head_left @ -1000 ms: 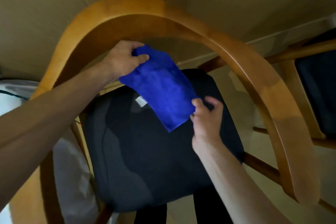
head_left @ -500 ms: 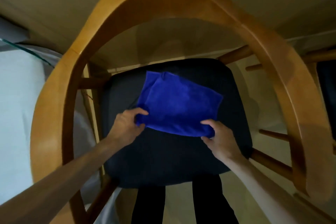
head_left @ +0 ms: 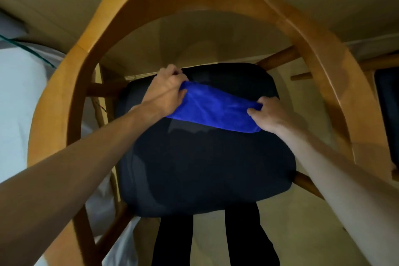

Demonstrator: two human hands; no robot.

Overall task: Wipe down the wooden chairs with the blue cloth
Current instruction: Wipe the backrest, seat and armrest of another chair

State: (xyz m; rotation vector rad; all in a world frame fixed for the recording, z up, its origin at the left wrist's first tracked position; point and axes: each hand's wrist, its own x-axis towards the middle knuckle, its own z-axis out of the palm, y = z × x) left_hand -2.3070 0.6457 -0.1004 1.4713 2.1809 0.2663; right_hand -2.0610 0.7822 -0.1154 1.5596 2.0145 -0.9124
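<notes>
A wooden chair [head_left: 319, 45] with a curved backrest arches around a dark seat cushion [head_left: 205, 168]. The blue cloth [head_left: 216, 108] is folded into a narrow band above the far part of the cushion. My left hand [head_left: 166, 90] grips its left end, fingers curled round the fabric. My right hand [head_left: 272, 114] pinches its right end. The cloth stretches between both hands.
A white covered surface [head_left: 19, 97] with a glass edge stands at the left. A second wooden chair [head_left: 382, 65] with a dark seat is at the right edge. My dark trouser legs [head_left: 172, 242] show below the seat on the beige floor.
The cloth, spread flat on the seat half a second ago, is now folded over into a narrow band. Both hands moved toward the far side of the seat.
</notes>
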